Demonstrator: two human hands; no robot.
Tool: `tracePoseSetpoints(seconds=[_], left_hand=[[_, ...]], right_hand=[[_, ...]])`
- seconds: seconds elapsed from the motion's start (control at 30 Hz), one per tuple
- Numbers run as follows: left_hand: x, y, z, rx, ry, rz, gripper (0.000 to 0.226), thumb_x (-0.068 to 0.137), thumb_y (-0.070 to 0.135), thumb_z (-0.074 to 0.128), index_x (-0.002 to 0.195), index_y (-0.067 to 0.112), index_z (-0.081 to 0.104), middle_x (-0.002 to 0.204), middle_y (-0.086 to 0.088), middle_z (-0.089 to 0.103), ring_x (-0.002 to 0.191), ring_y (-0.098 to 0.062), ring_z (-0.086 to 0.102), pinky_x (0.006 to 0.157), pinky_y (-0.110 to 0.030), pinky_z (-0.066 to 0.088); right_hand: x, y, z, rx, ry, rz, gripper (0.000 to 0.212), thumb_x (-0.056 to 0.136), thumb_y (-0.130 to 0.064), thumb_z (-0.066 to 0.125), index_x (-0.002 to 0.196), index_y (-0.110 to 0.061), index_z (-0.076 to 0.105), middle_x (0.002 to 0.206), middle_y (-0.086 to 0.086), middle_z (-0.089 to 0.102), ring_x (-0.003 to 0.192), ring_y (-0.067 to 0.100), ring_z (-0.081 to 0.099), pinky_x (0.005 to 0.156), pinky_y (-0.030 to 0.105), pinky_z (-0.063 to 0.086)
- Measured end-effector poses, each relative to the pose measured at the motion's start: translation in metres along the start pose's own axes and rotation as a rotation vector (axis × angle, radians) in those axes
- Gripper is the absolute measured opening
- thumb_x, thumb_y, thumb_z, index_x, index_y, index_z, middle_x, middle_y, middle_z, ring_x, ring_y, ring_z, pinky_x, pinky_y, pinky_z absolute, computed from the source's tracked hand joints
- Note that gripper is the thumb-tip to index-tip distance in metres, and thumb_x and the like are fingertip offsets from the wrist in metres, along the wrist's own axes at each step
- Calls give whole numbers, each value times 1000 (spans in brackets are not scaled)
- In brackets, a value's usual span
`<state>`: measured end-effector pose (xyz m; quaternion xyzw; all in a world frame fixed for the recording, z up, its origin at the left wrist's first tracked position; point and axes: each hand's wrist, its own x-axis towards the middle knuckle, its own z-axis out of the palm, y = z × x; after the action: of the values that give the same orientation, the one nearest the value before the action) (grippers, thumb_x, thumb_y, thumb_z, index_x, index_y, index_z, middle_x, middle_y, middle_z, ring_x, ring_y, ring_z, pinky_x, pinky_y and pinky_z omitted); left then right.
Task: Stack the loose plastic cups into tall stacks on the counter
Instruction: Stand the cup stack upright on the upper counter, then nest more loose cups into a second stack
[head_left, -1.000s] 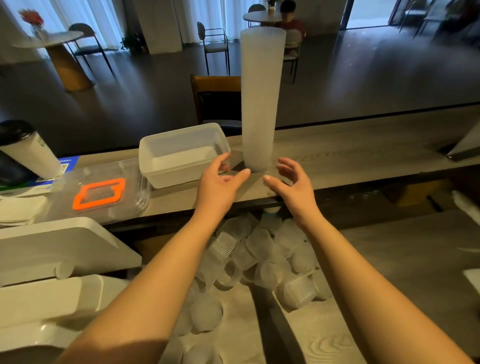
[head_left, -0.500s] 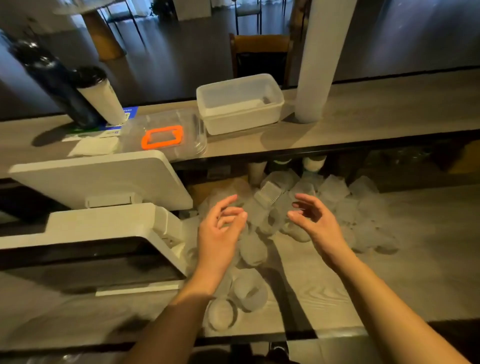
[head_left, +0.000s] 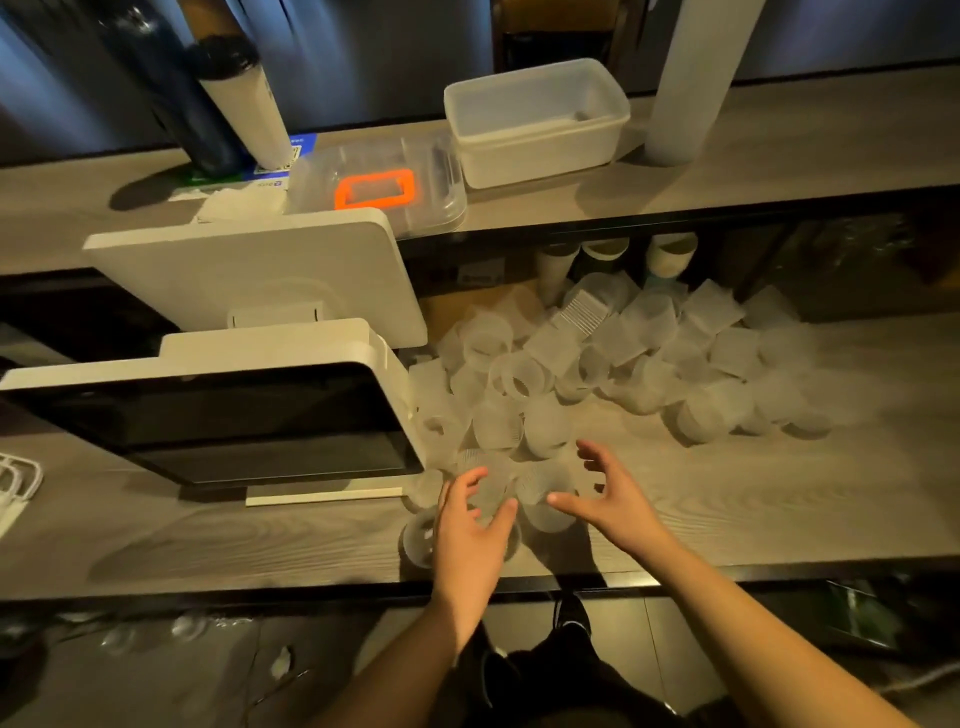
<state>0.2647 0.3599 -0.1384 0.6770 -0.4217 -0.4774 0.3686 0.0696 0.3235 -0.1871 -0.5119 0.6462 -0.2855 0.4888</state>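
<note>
Neither hand holds anything: the left hand (head_left: 470, 525) and the right hand (head_left: 608, 499) hover with fingers spread and loosely bent over the near edge of the heap of loose cups (head_left: 613, 364), palms turned toward each other. Between and just beyond the fingertips lie two ribbed cups (head_left: 540, 493), apparently on their sides; whether any finger touches them cannot be told.

Location of the work: the cups are scattered across the lower counter (head_left: 727, 509), from beside the white screen unit (head_left: 249, 395) on the left to well out on the right, many tipped over and overlapping. One tall stack of cups (head_left: 691, 78) already stands on the raised shelf (head_left: 805, 145) behind, just right of the white tub (head_left: 535, 124); its top runs out of view. A clear lid with an orange handle (head_left: 375, 188) lies left of the tub.

Stage, as judged: a reach for the next cups, with most of the heap not yet stacked.

Risks:
- The cups look thin and slippery; a squeeze from both sides could pop one out or crush its wall.
- Cups nearest the front edge, including one (head_left: 418, 538) partly under the left hand, could be knocked off the counter by a careless sweep.
- Cups facing different ways will not nest unless turned first.
- The tall stack looks top-heavy; a bump while adding to it could topple it.
</note>
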Motion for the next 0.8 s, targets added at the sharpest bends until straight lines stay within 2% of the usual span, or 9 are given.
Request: tracePoseSetpoints(seconds=[0.1, 0.23, 0.33, 0.53, 0.7, 0.8], left_hand=[[0, -22, -1, 44, 98, -44, 45, 87, 28, 74, 122, 42, 49, 133, 12, 51, 114, -11, 54, 93, -28, 47], [16, -38, 0, 147, 88, -58, 66, 87, 28, 73, 143, 27, 38, 149, 6, 39, 135, -16, 41, 102, -25, 35], [32, -41, 4, 159, 59, -96, 80, 86, 28, 75, 152, 20, 29, 156, -1, 33, 143, -17, 32, 110, -27, 30], [61, -49, 7, 387, 75, -85, 90, 80, 44, 77, 152, 17, 30, 154, -6, 38, 145, -23, 28, 118, -43, 28], [76, -53, 12, 520, 23, -113, 103, 73, 52, 80, 153, 14, 28, 155, -9, 36, 146, -27, 23, 120, -44, 24], [81, -54, 14, 554, 17, -116, 100, 72, 54, 80, 150, 13, 34, 150, -10, 40, 143, -29, 27, 117, -42, 25]], right_hand=[[2, 7, 13, -83, 6, 30, 110, 64, -47, 90, 153, -20, 32, 152, -2, 40, 137, 14, 39, 107, 30, 38], [7, 9, 26, -137, 1, 53, 115, 64, -47, 90, 155, -16, 28, 157, 4, 36, 143, 19, 34, 115, 38, 35], [9, 12, 34, -165, 7, 53, 110, 66, -43, 90, 154, -17, 29, 154, 6, 41, 141, 21, 37, 114, 38, 36], [11, 11, 37, -163, 55, 60, 97, 72, -39, 87, 151, -21, 34, 143, 8, 49, 133, 21, 44, 110, 37, 40], [6, 10, 33, -71, 68, 77, 90, 76, -34, 85, 150, -21, 35, 144, 5, 49, 131, 18, 47, 107, 35, 45], [2, 9, 29, -26, 85, 96, 86, 78, -33, 83, 149, -23, 36, 139, 1, 50, 125, 16, 50, 101, 35, 51]])
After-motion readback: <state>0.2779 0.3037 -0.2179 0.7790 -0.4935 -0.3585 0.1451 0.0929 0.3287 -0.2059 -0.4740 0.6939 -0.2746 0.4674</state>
